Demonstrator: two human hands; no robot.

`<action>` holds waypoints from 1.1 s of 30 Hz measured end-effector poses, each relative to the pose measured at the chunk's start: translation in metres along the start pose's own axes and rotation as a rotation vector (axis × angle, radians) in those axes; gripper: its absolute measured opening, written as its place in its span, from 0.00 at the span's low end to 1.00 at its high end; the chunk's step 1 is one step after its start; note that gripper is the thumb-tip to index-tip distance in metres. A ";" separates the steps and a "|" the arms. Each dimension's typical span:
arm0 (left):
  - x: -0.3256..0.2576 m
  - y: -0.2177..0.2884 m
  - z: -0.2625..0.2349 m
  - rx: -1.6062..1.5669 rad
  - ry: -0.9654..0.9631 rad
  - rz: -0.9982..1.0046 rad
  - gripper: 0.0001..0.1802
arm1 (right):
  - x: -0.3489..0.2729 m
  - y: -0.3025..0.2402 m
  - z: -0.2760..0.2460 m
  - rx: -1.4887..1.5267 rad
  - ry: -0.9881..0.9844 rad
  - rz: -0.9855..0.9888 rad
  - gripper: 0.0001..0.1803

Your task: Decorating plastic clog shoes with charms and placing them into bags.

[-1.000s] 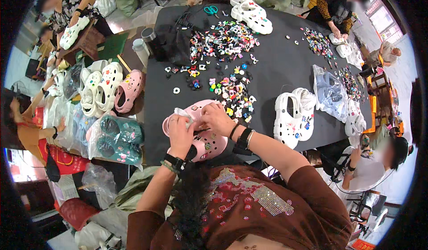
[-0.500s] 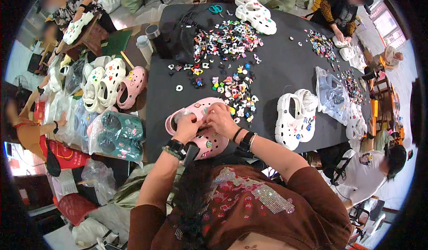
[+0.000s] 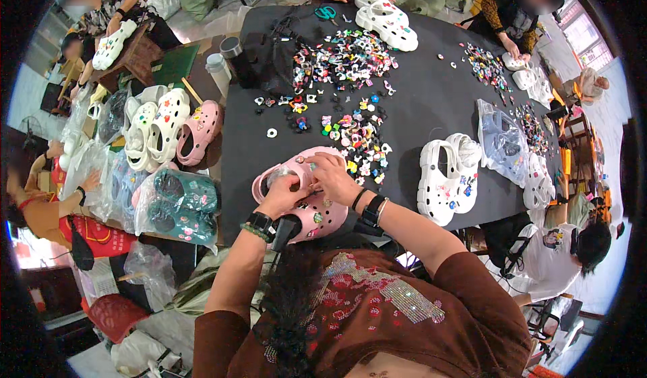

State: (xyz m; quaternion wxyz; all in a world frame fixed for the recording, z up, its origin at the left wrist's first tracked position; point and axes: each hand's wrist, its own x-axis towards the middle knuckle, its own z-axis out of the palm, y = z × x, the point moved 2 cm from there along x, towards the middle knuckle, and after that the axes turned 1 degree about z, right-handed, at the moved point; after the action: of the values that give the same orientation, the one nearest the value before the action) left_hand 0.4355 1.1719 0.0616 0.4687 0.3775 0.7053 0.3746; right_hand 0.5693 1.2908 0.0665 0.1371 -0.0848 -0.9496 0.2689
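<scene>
At the near edge of the black table, a pink clog (image 3: 308, 157) with charms on it sits between my hands. My left hand (image 3: 286, 194) grips it at the foot opening, with fingers reaching inside. My right hand (image 3: 335, 178) curls over the upper from the other side, its fingertips close to the left ones. Whether a small charm is between the fingertips cannot be seen. Another pink clog (image 3: 320, 219), with charms in its holes, lies just below my hands, partly covered by my wrists. Beyond them spreads a pile of loose colourful charms (image 3: 357, 138).
White clogs (image 3: 438, 182) stand to the right, beside blue clogs in a plastic bag (image 3: 500, 142). A larger charm heap (image 3: 350, 57), teal scissors (image 3: 325, 14) and more white clogs (image 3: 387, 24) lie farther off. Bagged green clogs (image 3: 178, 202) are at left. Co-workers sit around.
My hands stay on the pink clog, which is tipped slightly; their fingers have shifted a little. Across the table, a co-worker's hand has come into view near the far edge.
</scene>
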 end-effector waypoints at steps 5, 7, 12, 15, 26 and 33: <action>0.006 -0.016 0.015 0.191 0.286 0.208 0.13 | 0.004 0.008 0.005 -0.046 0.105 0.080 0.20; 0.008 -0.012 0.017 0.340 0.415 0.246 0.14 | 0.006 0.017 0.006 -0.010 0.129 0.141 0.22; 0.007 -0.005 0.019 0.282 0.397 0.236 0.16 | 0.007 0.033 0.007 0.102 0.085 0.248 0.32; 0.007 -0.012 0.020 0.270 0.441 0.258 0.16 | 0.007 0.034 0.002 0.139 -0.024 0.246 0.37; 0.007 -0.019 0.019 0.355 0.362 0.190 0.14 | 0.008 0.036 -0.001 0.157 -0.167 0.228 0.42; 0.005 -0.012 0.020 0.205 0.379 0.268 0.12 | 0.006 0.031 0.000 0.119 -0.105 0.256 0.44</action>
State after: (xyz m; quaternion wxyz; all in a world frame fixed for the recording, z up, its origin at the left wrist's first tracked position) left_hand 0.4510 1.1748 0.0438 0.2336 0.4360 0.7586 0.4240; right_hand 0.5668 1.3184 0.0515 0.0566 -0.1829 -0.9192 0.3441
